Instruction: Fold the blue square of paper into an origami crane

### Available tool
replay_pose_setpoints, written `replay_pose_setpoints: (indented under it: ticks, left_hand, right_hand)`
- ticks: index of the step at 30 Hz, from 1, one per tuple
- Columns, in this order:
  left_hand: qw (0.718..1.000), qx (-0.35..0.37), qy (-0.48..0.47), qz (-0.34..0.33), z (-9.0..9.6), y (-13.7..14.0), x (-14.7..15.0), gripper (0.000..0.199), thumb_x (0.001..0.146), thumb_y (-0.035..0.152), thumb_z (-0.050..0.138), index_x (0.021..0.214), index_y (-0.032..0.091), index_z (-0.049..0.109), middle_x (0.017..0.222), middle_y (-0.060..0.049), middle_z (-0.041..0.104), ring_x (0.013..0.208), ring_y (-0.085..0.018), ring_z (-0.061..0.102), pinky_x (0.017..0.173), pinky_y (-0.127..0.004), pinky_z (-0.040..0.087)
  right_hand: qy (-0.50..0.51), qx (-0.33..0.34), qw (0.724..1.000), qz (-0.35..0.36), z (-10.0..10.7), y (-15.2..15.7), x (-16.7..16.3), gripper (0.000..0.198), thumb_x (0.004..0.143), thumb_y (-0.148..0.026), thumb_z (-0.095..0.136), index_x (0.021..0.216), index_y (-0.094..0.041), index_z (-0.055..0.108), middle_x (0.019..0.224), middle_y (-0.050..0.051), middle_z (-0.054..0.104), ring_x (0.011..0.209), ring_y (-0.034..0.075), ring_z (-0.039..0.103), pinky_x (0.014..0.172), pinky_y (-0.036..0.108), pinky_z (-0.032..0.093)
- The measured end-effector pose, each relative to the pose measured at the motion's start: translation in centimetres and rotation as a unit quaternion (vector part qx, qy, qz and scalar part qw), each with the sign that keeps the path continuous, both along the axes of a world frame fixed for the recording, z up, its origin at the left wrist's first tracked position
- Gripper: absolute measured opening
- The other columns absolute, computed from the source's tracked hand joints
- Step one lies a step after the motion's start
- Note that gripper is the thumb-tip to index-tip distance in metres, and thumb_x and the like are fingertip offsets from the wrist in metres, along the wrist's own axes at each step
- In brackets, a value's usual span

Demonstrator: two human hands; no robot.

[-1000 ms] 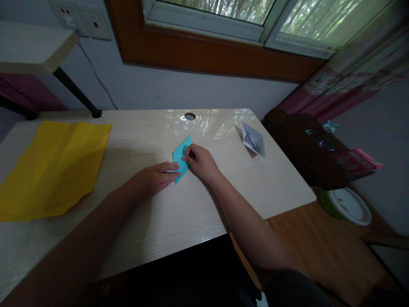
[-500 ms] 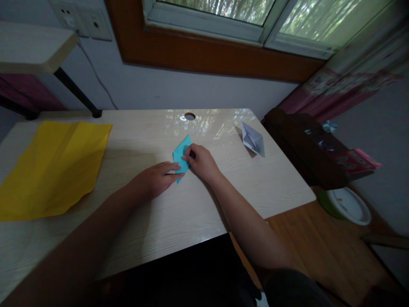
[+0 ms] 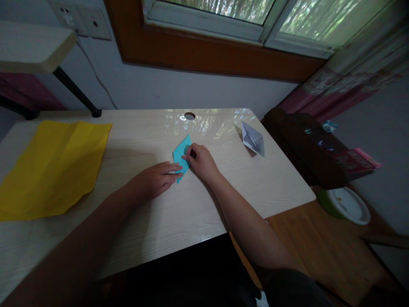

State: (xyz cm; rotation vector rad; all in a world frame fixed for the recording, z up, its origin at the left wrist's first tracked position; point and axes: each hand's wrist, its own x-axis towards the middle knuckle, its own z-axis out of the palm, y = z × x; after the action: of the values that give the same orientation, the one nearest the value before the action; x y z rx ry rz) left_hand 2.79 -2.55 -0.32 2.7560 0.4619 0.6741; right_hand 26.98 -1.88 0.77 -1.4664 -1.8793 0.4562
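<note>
Head view. Clock read with the turquoise folded paper (image 3: 179, 156) as hub, 12 toward the window (image 3: 204, 20).

Surface: pale desktop (image 3: 191, 213), fine wood-grain streaks, glossy enough at 12 to 2 to mirror the panes; round cable hole (image 3: 189, 116) at 12. At 9, large yellow sheet (image 3: 64, 166), soft-looking, rippled, with lifted, uneven edges; paper or cloth, cannot tell. Between 2 and 3, white folded paper (image 3: 253, 139), crisp facets, pointed ends, propped up and casting a shadow. At 10, dark tubular legs (image 3: 75, 91) under a thick pale shelf (image 3: 36, 47).

The turquoise piece: matte, flat on the desktop, between both hands; slim, angular, points at about 1 and 6, a blunt corner at 10, straight creased-looking edges. Its 3 o'clock side is partly covered.

Left hand (image 3: 158, 178) at 8: fingers extended, slightly parted, tips resting on the lower part, clasping nothing. Right hand (image 3: 203, 162) at 3: fingers curled, thumb near index, touching the paper; whether an edge is pinched between them, cannot tell.
</note>
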Motion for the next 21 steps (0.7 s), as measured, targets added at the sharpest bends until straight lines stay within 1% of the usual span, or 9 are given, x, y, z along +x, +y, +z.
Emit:
replay_pose_setpoints:
  ticks: [5, 8, 14, 21]
  left_hand:
    - [1.0, 0.014, 0.01, 0.001, -0.01, -0.09, -0.01, 0.038, 0.103, 0.017, 0.049, 0.138, 0.021, 0.064, 0.144, -0.013, 0.062, 0.134, -0.025, 0.059, 0.116, -0.05, 0.048]
    - [1.0, 0.019, 0.01, -0.006, -0.07, -0.09, 0.08, 0.039, 0.103, 0.015, 0.049, 0.139, 0.022, 0.063, 0.142, -0.013, 0.062, 0.133, -0.025, 0.058, 0.113, -0.048, 0.05]
    - [0.999, 0.047, 0.0, -0.004, -0.04, -0.12, 0.23, 0.038, 0.102, 0.014, 0.05, 0.134, 0.023, 0.067, 0.138, -0.013, 0.064, 0.128, -0.025, 0.06, 0.108, -0.046, 0.053]
    - [0.999, 0.043, -0.001, -0.006, -0.43, -0.01, 0.24, 0.039, 0.101, 0.013, 0.051, 0.135, 0.023, 0.067, 0.136, -0.015, 0.064, 0.128, -0.026, 0.061, 0.107, -0.047, 0.053]
  right_hand:
    - [-0.009, -0.001, 1.0, -0.002, 0.19, -0.09, -0.11, 0.016, 0.088, -0.019, 0.072, 0.082, -0.022, 0.058, 0.081, 0.001, 0.065, 0.08, 0.02, 0.054, 0.077, 0.032, 0.039]
    - [-0.008, 0.004, 1.0, 0.001, 0.12, -0.04, -0.13, 0.015, 0.088, -0.019, 0.072, 0.082, -0.021, 0.058, 0.08, 0.001, 0.064, 0.08, 0.02, 0.054, 0.076, 0.032, 0.039]
    - [-0.03, 0.018, 0.999, 0.005, 0.15, 0.0, -0.27, 0.016, 0.089, -0.018, 0.071, 0.081, -0.021, 0.058, 0.08, 0.001, 0.064, 0.079, 0.02, 0.054, 0.077, 0.032, 0.038]
    - [-0.057, 0.003, 0.998, 0.006, 0.82, 0.07, -0.5, 0.015, 0.09, -0.017, 0.07, 0.082, -0.022, 0.059, 0.083, 0.001, 0.068, 0.081, 0.02, 0.056, 0.083, 0.034, 0.038]
